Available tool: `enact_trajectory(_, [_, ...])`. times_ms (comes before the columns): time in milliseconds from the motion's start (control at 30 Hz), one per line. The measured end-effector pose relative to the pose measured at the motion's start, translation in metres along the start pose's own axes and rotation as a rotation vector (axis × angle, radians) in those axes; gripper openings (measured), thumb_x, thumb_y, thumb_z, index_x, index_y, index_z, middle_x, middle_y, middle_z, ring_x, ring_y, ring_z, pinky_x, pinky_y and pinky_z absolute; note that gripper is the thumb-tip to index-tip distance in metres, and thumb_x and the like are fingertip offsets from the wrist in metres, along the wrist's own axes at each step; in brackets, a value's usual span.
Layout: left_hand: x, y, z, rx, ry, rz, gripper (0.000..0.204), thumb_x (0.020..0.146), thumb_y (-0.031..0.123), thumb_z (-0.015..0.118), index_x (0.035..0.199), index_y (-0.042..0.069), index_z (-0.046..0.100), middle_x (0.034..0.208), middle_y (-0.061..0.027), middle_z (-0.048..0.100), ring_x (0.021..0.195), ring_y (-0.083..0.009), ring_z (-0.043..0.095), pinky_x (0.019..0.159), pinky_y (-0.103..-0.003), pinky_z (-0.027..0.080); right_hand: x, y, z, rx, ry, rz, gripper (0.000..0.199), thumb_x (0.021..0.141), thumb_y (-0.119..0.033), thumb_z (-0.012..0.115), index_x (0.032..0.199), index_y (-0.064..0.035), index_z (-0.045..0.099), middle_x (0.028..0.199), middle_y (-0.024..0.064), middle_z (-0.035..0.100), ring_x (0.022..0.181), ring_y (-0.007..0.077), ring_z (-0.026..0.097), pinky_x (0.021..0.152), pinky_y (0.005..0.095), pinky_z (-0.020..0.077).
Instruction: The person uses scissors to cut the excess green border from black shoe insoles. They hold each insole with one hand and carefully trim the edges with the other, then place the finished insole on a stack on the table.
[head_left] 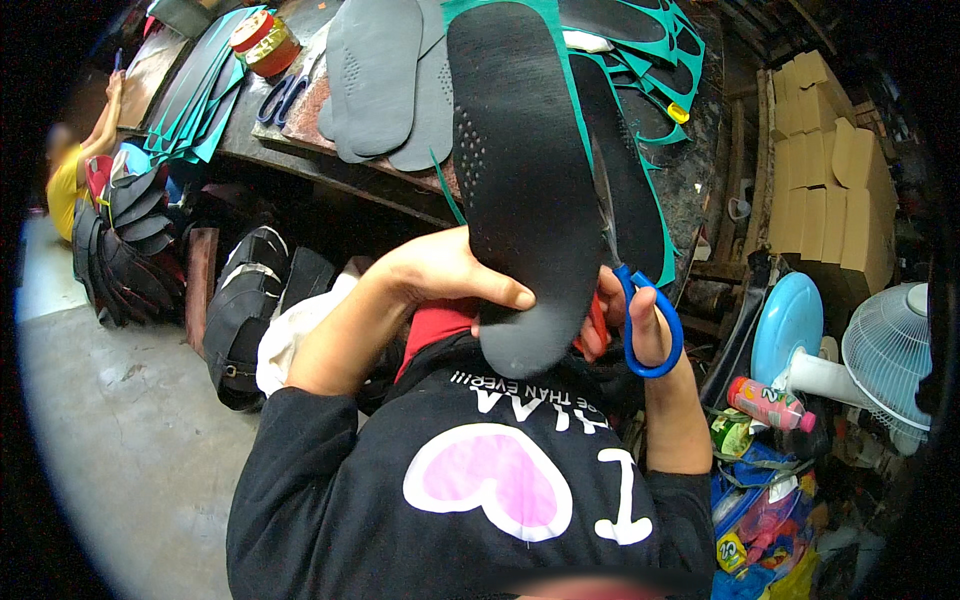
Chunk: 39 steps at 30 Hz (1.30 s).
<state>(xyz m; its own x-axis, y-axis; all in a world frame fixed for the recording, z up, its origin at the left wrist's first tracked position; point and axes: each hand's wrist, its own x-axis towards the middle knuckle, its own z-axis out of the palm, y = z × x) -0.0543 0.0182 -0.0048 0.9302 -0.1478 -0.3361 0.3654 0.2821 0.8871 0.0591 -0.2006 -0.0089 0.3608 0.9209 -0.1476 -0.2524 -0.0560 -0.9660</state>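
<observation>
My left hand [440, 268] grips a black shoe insole [525, 170] near its narrow lower end, thumb on top and fingers underneath. Dotted perforations mark one side of the insole, and green sheet edging [568, 75] runs around its upper part. My right hand [650, 325] is closed on scissors [640, 320] with a blue handle loop; a red part shows beside its fingers. The blades point away from me, along the insole's right edge. Behind them lies another black insole piece [630, 180] with green edging.
Grey insoles [372, 80], dark-handled scissors [285, 98] and a red-lidded jar [265, 43] lie on the workbench [300, 160]. Cardboard pieces [825, 190], a fan [885, 345] and a pink bottle [770, 403] are at right. A person in yellow [68, 190] is at far left, near stacked dark pieces [130, 245].
</observation>
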Motion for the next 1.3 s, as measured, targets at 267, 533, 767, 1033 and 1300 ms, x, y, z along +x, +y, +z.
enact_trajectory(267, [0.011,0.021,-0.008,-0.296,0.146,0.586,0.087,0.073,0.020,0.078,0.140,-0.002,0.027,0.130,-0.0140,0.048,0.118,-0.0207,0.048,0.098,-0.034,0.041,-0.007,-0.005,-0.010,0.032,0.041,0.144,0.078,0.079,-0.075,0.045,0.087,0.0018,0.054,0.045,0.0021,0.046,0.034,0.0093,0.044,0.034,0.0205,0.0339])
enact_trajectory(533, [0.043,0.010,0.025,0.073,0.689,0.756,0.067,0.081,0.007,0.071,0.134,-0.001,0.032,0.126,-0.0133,0.048,0.118,-0.0194,0.046,0.102,-0.032,0.035,0.006,-0.007,0.008,-0.046,0.150,-0.045,0.096,0.081,-0.077,0.034,0.125,0.0078,0.045,0.088,0.0099,0.064,0.064,0.0119,0.060,0.054,0.0221,0.0461])
enact_trajectory(767, [0.043,0.010,0.035,-0.236,0.566,0.738,0.065,0.082,0.007,0.070,0.134,0.001,0.032,0.125,-0.0119,0.048,0.115,-0.0183,0.048,0.098,-0.032,0.040,-0.002,-0.009,0.000,-0.014,0.018,0.139,0.108,0.075,-0.083,0.034,0.133,0.0084,0.040,0.104,0.0111,0.064,0.072,0.0112,0.061,0.058,0.0215,0.0466])
enact_trajectory(1033, [0.041,0.009,0.044,-0.213,0.482,0.698,0.062,0.082,0.007,0.069,0.133,0.002,0.033,0.122,-0.0108,0.051,0.114,-0.0174,0.049,0.095,-0.032,0.043,0.013,-0.009,0.012,0.061,0.274,-0.033,0.104,0.074,-0.083,0.038,0.126,0.0069,0.048,0.094,0.0087,0.065,0.067,0.0065,0.059,0.056,0.0202,0.0451])
enact_trajectory(1300, [0.050,0.041,0.008,-0.235,0.487,0.590,0.031,0.095,0.024,0.054,0.114,0.000,0.054,0.097,-0.0074,0.064,0.080,-0.0123,0.062,0.069,-0.027,0.052,0.007,-0.025,-0.007,-0.100,0.129,0.129,0.091,0.073,-0.085,0.036,0.098,0.0007,0.055,0.051,0.0015,0.050,0.042,0.0099,0.047,0.040,0.0209,0.0343])
